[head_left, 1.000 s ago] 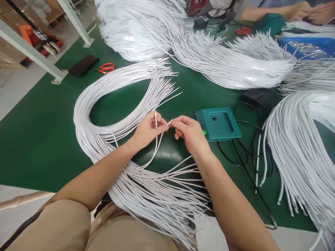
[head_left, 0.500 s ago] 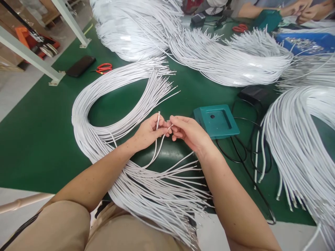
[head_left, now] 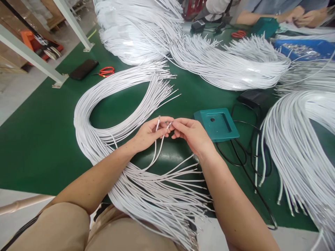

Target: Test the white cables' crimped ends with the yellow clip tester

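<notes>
My left hand point(head_left: 153, 131) is closed on two white cables point(head_left: 156, 148), whose metal-tipped ends stick up between its fingers. My right hand point(head_left: 187, 131) meets it at the centre, thumb and forefinger pinched at the tip of one of these cables. The two cables run down into a large bundle of white cables point(head_left: 83, 129) that curves round on the green table under my left forearm. Many loose cable ends fan out between my forearms. Just right of my right hand lies a teal tray-like device point(head_left: 218, 123).
Red scissors point(head_left: 106, 71) and a black phone point(head_left: 83, 69) lie at the back left, near a metal post point(head_left: 39, 52). More cable bundles point(head_left: 230, 69) fill the back and right. A blue tray point(head_left: 321, 48) holds small metal parts. Another person's hands point(head_left: 303, 17) work behind.
The view has shifted slightly, so the table items sit a little lower. My right fingertips have moved slightly up to the cable's tip, and more of that tip shows.
</notes>
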`<state>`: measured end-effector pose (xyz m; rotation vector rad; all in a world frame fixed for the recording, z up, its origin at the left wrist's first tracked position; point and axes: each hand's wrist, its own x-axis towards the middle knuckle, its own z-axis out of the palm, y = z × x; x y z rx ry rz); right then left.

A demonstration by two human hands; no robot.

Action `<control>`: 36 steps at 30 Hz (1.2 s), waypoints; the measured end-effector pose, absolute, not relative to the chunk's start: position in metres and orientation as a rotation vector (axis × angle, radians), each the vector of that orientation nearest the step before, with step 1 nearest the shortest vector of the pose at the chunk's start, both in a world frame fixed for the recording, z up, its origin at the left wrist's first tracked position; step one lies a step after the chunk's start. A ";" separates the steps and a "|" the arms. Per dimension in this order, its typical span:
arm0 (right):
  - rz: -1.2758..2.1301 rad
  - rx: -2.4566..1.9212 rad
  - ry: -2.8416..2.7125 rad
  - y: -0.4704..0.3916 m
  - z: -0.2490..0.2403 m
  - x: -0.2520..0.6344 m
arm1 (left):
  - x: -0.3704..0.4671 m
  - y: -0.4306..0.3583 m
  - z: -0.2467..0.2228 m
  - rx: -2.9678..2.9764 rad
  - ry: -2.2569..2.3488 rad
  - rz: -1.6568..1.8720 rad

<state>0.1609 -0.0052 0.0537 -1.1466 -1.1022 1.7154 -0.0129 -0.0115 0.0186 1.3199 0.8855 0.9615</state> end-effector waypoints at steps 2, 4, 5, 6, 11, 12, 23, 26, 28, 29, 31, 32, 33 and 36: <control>1.632 -1.180 -1.166 -0.005 0.054 0.160 | -0.013 -0.011 0.018 1.321 0.895 0.973; 1.593 -1.192 -1.202 -0.005 0.054 0.160 | -0.013 -0.011 0.019 1.319 0.901 0.977; 1.585 -1.197 -1.213 -0.005 0.053 0.161 | -0.013 -0.011 0.019 1.321 0.904 0.976; 1.580 -1.203 -1.222 -0.004 0.052 0.161 | -0.013 -0.011 0.019 1.325 0.907 0.973; 1.539 -1.233 -1.266 -0.005 0.054 0.159 | -0.012 -0.011 0.018 1.351 0.902 0.998; 1.522 -1.239 -1.281 -0.006 0.055 0.159 | -0.012 -0.011 0.017 1.358 0.904 1.004; 1.249 -1.277 -1.513 -0.004 0.045 0.159 | -0.013 -0.011 0.016 1.383 0.900 0.988; 1.170 -1.319 -1.579 -0.004 0.044 0.161 | -0.012 -0.011 0.016 1.339 0.890 1.006; 1.157 -1.341 -1.622 -0.003 0.046 0.163 | -0.012 -0.011 0.016 1.318 0.897 1.019; 1.168 -1.345 -1.636 -0.003 0.047 0.164 | -0.011 -0.011 0.016 1.313 0.903 1.024; 1.201 -1.343 -1.649 -0.003 0.049 0.165 | -0.010 -0.011 0.016 1.315 0.915 1.030; 1.210 -1.339 -1.663 -0.003 0.050 0.165 | -0.010 -0.011 0.017 1.321 0.921 1.031; 1.195 -1.338 -1.691 -0.003 0.049 0.164 | -0.010 -0.012 0.017 1.325 0.927 1.029; 0.967 -1.336 -1.877 -0.005 0.046 0.162 | -0.009 -0.012 0.019 1.273 0.942 1.003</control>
